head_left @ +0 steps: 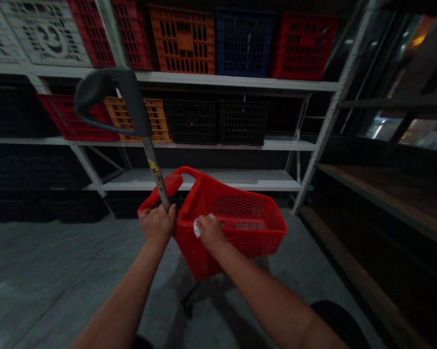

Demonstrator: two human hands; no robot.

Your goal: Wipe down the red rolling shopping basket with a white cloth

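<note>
My left hand (157,225) is closed around the lower visible part of a grey metal shaft, beside the near end of the red cart's handlebar. The shaft belongs to a long-handled tool (155,169) with a dark grey D-shaped grip, tilted to the upper left; its working end is hidden. My right hand (211,233) is closed at the near rim of the red shopping cart (236,238). A small white piece (197,228) pokes out of that fist; I cannot tell what it is. The cart's basket has mesh walls.
Metal shelving (204,185) stands behind the cart. Its upper levels bear an orange crate (184,41), a blue crate (243,43), a red crate (305,46) and black crates (193,121). A second rack (385,201) runs along the right. Grey concrete floor (58,266) lies below.
</note>
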